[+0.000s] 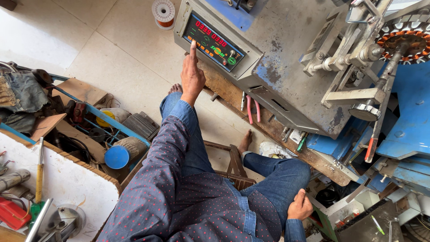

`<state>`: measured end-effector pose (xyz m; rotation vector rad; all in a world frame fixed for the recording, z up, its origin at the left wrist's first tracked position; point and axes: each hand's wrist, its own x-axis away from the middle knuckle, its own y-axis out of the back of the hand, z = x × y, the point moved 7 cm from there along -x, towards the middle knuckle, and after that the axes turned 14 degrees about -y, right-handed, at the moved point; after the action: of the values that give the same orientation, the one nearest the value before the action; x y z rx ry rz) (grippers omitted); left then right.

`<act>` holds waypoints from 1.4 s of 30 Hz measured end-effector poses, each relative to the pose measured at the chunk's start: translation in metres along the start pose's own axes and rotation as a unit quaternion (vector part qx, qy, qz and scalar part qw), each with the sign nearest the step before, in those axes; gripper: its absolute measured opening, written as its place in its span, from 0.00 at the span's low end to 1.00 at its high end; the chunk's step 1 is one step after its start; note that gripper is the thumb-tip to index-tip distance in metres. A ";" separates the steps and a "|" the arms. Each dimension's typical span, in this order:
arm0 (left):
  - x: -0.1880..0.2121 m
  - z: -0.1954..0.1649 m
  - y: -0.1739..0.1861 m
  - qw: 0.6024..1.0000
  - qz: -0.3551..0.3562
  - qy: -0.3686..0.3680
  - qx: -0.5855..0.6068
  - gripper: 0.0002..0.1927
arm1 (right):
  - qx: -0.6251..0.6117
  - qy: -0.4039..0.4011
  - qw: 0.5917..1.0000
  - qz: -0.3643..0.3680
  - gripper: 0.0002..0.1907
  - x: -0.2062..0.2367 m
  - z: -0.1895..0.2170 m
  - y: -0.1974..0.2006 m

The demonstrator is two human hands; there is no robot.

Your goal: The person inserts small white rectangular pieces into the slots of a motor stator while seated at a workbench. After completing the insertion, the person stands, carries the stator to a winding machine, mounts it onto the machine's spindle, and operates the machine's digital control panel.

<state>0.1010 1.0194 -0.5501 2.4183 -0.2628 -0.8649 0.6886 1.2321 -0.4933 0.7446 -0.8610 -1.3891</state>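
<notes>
My left hand (192, 78) reaches forward, its index finger stretched out and the tip touching the buttons of a black control panel (214, 40) with red lit digits. The other fingers are folded in and the hand holds nothing. The panel is set in the slanted front of a grey metal winding machine (291, 58). My right hand (299, 207) rests on my right knee, fingers loosely curled over the jeans, with nothing in it. I sit on a wooden stool (233, 166), barefoot on a tiled floor.
A round stator with copper windings (410, 40) sits at the machine's top right. A spool of copper wire (163, 11) stands on the floor. A blue-capped cylinder (117, 157) and clutter lie to the left. A white worktop (58, 179) carries a yellow-handled tool (39, 177).
</notes>
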 end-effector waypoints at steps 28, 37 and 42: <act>0.006 -0.005 -0.004 0.999 -0.018 -0.039 0.001 0.49 | 0.000 -0.004 1.000 -0.006 0.26 -0.004 -0.015 -0.002; 0.003 -0.003 -0.011 0.999 -0.002 -0.041 -0.006 0.50 | 0.014 0.009 1.000 -0.016 0.26 -0.009 -0.016 -0.003; -0.001 -0.008 -0.007 0.998 -0.008 -0.057 -0.003 0.50 | 0.004 0.011 1.000 -0.024 0.25 -0.009 -0.015 -0.002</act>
<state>0.1049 1.0295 -0.5483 2.3721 -0.2832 -1.0117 0.7004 1.2401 -0.5032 0.7888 -0.8366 -1.4177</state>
